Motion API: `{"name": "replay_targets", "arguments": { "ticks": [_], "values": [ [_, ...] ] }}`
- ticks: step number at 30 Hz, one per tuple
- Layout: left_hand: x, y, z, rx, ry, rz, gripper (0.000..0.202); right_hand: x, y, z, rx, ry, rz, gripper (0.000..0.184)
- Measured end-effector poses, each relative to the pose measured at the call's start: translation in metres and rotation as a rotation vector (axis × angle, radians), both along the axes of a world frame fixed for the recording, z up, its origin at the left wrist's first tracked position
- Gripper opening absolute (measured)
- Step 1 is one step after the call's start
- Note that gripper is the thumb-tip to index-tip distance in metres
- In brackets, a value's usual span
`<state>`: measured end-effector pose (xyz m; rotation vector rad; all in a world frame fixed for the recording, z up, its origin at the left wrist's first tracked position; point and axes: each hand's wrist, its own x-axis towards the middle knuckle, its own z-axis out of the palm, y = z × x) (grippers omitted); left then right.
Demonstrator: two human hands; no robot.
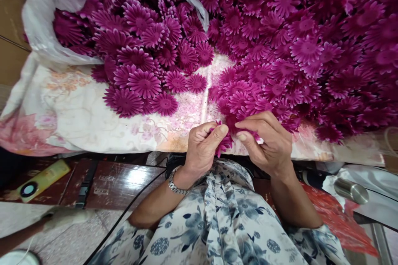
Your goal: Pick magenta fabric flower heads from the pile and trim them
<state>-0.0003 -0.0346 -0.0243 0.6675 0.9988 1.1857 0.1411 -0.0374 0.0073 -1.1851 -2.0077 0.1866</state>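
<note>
My left hand [203,147] is closed in a pinch, its thumb pressing a purple artificial flower [224,145] against the curled fingers. Facing it is my right hand [267,140], with thumb and fingers bent towards each other. Purple flower petals [255,135] show between the right thumb and fingers, partly hidden by them. Both hands are above the front edge of the cloth-covered table. Just beyond them lies a big heap of loose purple flower heads [273,66]. A second pile of flower heads [144,83] spills from a clear plastic bag [46,20] at the left.
A floral tablecloth [77,112] hangs over the table's front edge. Below left, a yellow box-like object [45,180] rests on a dark red wooden bench [108,182]. At lower right are a steel cylinder [351,190] and a red plastic bag [336,219].
</note>
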Motion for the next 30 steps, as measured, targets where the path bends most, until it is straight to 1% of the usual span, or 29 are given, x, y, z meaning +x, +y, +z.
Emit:
{"name": "replay_targets", "arguments": {
  "ticks": [2,4,6,9,12,14,16,18,20,21,23,24,25,27,29,30],
  "values": [
    [-0.001,-0.001,-0.001,0.030,0.016,-0.051,0.044,-0.003,0.001,0.001,-0.098,0.005,0.064,0.008],
    [-0.003,-0.002,-0.001,0.064,0.010,-0.069,0.046,-0.005,0.002,0.001,-0.177,0.023,0.119,0.005],
    [-0.005,-0.003,-0.001,0.091,-0.011,-0.094,0.044,-0.005,0.002,0.000,-0.202,0.057,0.132,0.004],
    [-0.010,-0.003,0.001,0.096,-0.021,-0.184,0.033,-0.003,0.002,0.000,-0.209,0.073,0.121,0.005],
    [-0.012,-0.002,0.005,0.146,0.114,-0.210,0.028,-0.001,0.001,0.001,-0.173,-0.026,0.103,0.005],
    [-0.011,-0.003,0.007,0.178,0.202,-0.215,0.028,-0.002,0.000,0.001,-0.087,-0.117,0.084,0.006],
    [-0.011,-0.003,0.008,0.180,0.201,-0.207,0.029,-0.004,-0.001,-0.001,-0.002,-0.157,0.055,0.008],
    [-0.010,-0.003,0.007,0.172,0.140,-0.163,0.028,-0.006,-0.003,-0.002,0.044,-0.143,0.010,0.008],
    [-0.011,-0.002,0.004,0.162,0.062,-0.070,0.027,-0.003,-0.002,-0.002,0.086,-0.114,-0.058,0.009],
    [-0.011,-0.001,0.003,0.153,0.023,-0.006,0.026,0.001,-0.001,-0.001,0.130,-0.100,-0.110,0.011],
    [-0.012,0.003,0.002,0.124,-0.038,0.127,0.025,0.014,0.005,0.002,0.279,-0.081,-0.252,0.014],
    [-0.012,0.004,0.002,0.107,-0.054,0.172,0.024,0.022,0.008,0.003,0.348,-0.095,-0.328,0.014],
    [-0.012,0.006,0.002,0.090,-0.058,0.191,0.023,0.030,0.012,0.005,0.390,-0.134,-0.398,0.013],
    [-0.011,0.008,0.003,0.055,-0.047,0.159,0.021,0.044,0.018,0.006,0.379,-0.270,-0.491,0.013],
    [-0.008,0.009,0.002,0.018,-0.042,0.117,0.020,0.049,0.020,0.006,0.336,-0.359,-0.522,0.027],
    [-0.007,0.009,0.002,0.003,-0.043,0.113,0.021,0.048,0.020,0.006,0.333,-0.354,-0.512,0.032]
  ]
}}
